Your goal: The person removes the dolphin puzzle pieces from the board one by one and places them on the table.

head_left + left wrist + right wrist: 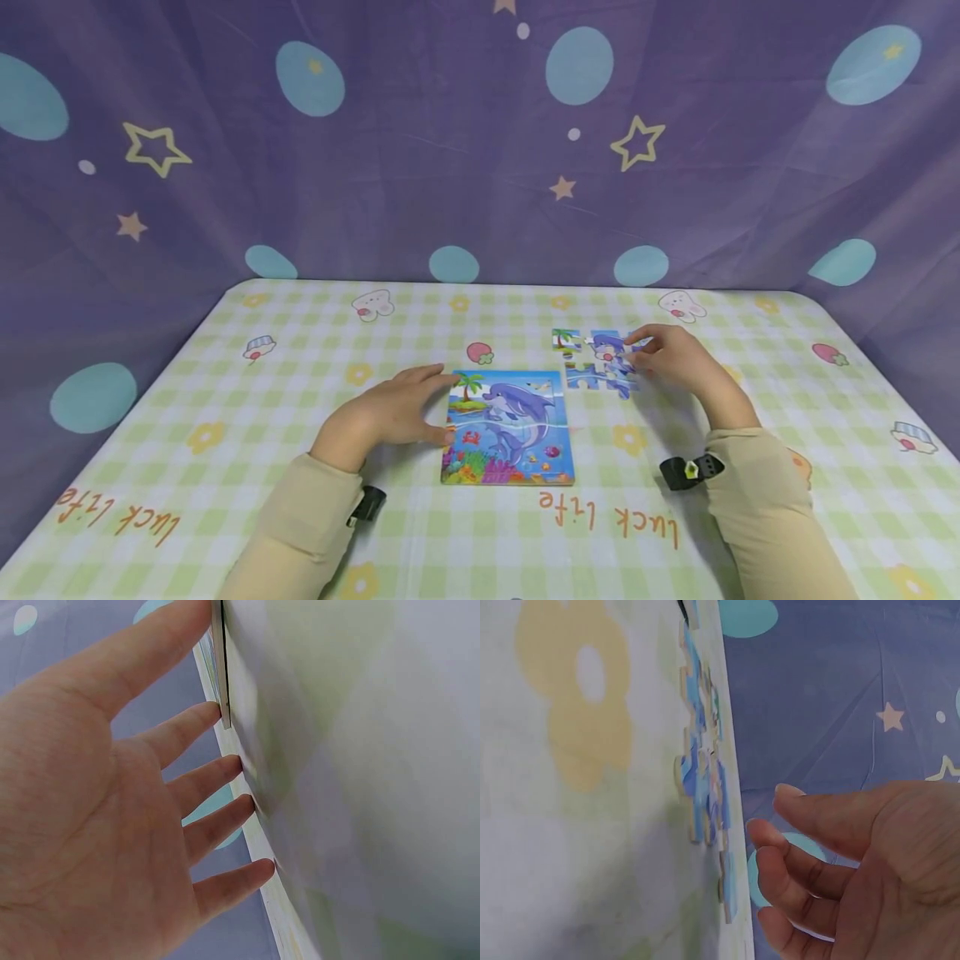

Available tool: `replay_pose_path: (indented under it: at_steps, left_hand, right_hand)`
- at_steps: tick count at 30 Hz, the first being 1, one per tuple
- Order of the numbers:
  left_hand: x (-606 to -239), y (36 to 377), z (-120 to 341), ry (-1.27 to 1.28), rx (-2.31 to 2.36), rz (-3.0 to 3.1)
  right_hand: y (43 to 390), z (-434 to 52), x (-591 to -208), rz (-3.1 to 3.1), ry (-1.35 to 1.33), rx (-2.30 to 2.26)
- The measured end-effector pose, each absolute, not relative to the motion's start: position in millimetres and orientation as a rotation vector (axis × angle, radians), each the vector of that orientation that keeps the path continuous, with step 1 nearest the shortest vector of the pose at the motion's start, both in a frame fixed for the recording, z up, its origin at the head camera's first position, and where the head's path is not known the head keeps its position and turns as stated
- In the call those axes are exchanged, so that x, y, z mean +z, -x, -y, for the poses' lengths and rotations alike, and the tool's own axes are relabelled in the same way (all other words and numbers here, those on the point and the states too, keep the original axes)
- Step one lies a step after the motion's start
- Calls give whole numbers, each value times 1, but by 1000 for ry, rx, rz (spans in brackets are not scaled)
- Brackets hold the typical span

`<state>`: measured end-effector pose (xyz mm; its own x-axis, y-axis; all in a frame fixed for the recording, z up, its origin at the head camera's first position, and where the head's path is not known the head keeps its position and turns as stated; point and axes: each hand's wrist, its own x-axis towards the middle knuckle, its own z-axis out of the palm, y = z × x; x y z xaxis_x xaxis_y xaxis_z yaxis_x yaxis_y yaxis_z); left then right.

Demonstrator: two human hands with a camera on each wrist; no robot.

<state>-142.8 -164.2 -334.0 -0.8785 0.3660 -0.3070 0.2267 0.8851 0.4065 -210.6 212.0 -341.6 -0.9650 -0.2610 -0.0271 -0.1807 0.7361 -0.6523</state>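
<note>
A square dolphin picture puzzle board (517, 425) lies flat on the table. My left hand (386, 408) is at its left side, thumb and fingers spread, with fingertips at the board's edge. In the left wrist view those fingers are nearly straight, the thumb and index at the thin board (220, 667). To the upper right of the board are several loose jigsaw pieces (582, 377), partly fitted together and showing parts of a dolphin and palm tree. Over their right side hovers my right hand (678, 358), fingers loosely bent. The right wrist view shows nothing between its fingertips.
A checked tablecloth (300, 333) with printed flowers, strawberries and lettering covers the table. Behind its far edge hangs a purple curtain (465, 167) with stars and blue ovals. Dark straps with small devices (678, 472) are on both wrists.
</note>
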Motion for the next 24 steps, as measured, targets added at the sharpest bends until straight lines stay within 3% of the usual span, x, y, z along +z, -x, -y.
replay_pose_path:
  at_steps: [24]
  left_hand:
    - [-335, 144, 165, -445, 508, -2679]
  right_hand:
    - [194, -156, -335, -2749, 575, -1042]
